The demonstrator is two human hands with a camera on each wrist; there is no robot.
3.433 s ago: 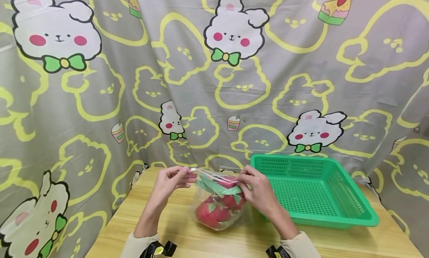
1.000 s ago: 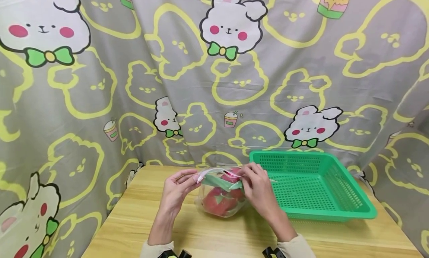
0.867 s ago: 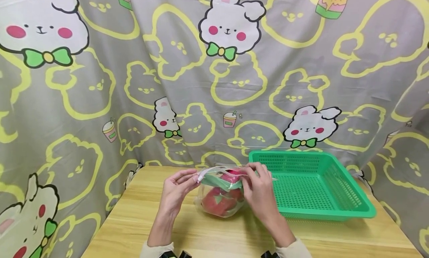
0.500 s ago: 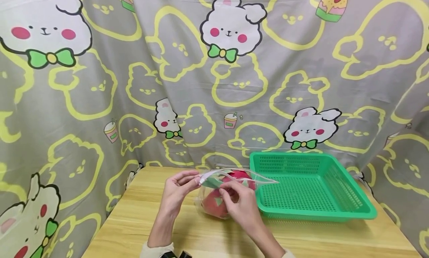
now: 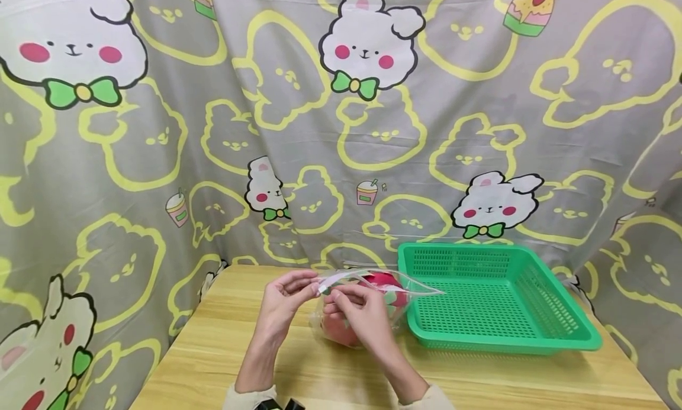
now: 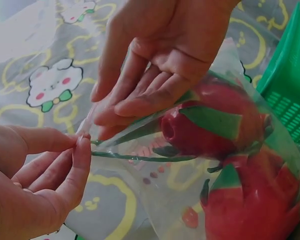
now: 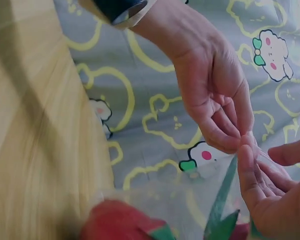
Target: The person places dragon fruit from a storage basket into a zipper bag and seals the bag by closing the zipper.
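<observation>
A clear zip bag [image 6: 162, 200] stands on the table with red dragon fruits [image 6: 255, 205] that have green scales. Its mouth gapes, and the pale zip strip [image 5: 421, 291] runs off to the right. At the strip's left end my left hand [image 5: 282, 300] pinches the white slider [image 5: 322, 287] between thumb and index finger. My right hand [image 5: 364, 315] is close beside it, in front of the bag. In the right wrist view its thumb stands apart from its fairly straight fingers, which touch the zip edge near the left fingertips. It hides part of the fruit in the head view.
A green perforated basket [image 5: 511, 344] stands right behind the bag, its near left corner close to the film. The wooden table [image 5: 197, 345] reaches back to a grey curtain [image 5: 298, 138] printed with rabbits.
My right hand has let go of the right part of the zip and moved left to the slider end. The left hand keeps its pinch. The right half of the mouth now shows, parted.
</observation>
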